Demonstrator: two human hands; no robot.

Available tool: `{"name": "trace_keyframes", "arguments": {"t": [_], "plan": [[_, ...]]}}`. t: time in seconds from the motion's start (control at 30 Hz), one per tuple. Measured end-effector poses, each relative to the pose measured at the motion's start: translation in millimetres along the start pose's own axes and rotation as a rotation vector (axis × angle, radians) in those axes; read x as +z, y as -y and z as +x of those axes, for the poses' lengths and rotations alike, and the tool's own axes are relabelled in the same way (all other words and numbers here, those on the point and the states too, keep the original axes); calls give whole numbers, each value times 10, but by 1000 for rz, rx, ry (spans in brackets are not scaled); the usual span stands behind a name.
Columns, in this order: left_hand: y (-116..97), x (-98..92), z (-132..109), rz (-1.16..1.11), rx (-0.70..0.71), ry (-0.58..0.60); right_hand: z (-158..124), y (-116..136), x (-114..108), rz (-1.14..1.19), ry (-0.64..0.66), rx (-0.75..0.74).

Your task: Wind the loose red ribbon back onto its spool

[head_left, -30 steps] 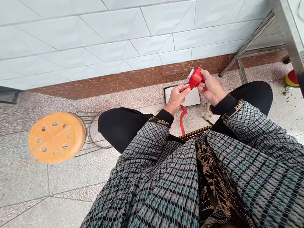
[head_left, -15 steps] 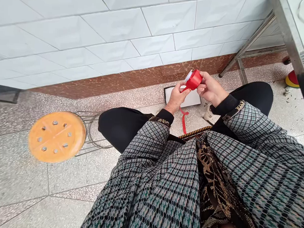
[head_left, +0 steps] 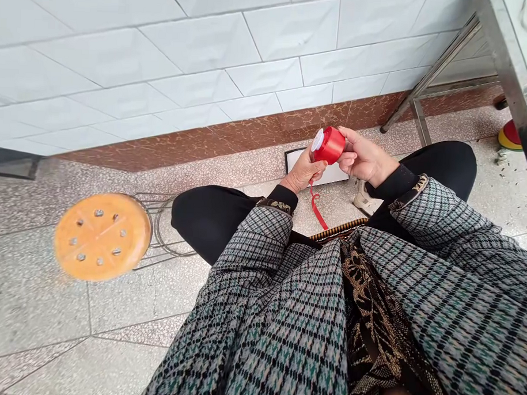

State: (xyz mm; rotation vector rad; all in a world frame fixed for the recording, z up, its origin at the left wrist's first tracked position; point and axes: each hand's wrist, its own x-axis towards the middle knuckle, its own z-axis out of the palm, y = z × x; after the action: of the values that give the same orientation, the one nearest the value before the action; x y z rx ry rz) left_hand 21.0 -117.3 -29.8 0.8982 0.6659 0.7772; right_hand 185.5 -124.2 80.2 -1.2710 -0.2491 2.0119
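A roll of shiny red ribbon [head_left: 333, 146] with a white core end facing up and left is held between my two hands. My left hand [head_left: 305, 170] grips its lower left side, thumb across the front. My right hand [head_left: 363, 157] has its fingers closed on the roll's right side. From below my left hand a loose red ribbon tail [head_left: 317, 211] hangs in a curl towards my lap. Behind the hands, a white panel with a dark edge [head_left: 334, 176] lies on the floor, partly covered by them.
On the left stands a stool with a round orange seat [head_left: 102, 237] and metal wire legs. A metal-framed table [head_left: 510, 62] rises at the right, with a red and yellow object [head_left: 510, 136] beneath. A tiled wall [head_left: 295, 31] runs ahead.
The ribbon roll has turned and shifted slightly down and left, showing more of its white end. The hanging tail has changed its curve. My left hand has moved a little lower.
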Motion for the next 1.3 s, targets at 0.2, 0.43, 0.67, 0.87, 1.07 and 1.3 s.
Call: {"name": "trace_keyframes", "arguments": {"t": [0.2,0.43,0.67,0.87,1.07,1.3], "plan": [[-29,112,-10,-14,13,-107,59,-187,32,-77,-76,-258],[32,200,2,75,-21,-275,250,14,-117,63,-239,-359],[47,141,3,112,16,-147,222,105,-112,123,-180,-243],[84,27,72,84,23,-230,151,126,-94,118,-119,-37],[14,-42,44,35,45,-85,57,103,-47,138,-57,108],[-13,17,15,-25,56,-40,29,87,-54,45,10,98]]}}
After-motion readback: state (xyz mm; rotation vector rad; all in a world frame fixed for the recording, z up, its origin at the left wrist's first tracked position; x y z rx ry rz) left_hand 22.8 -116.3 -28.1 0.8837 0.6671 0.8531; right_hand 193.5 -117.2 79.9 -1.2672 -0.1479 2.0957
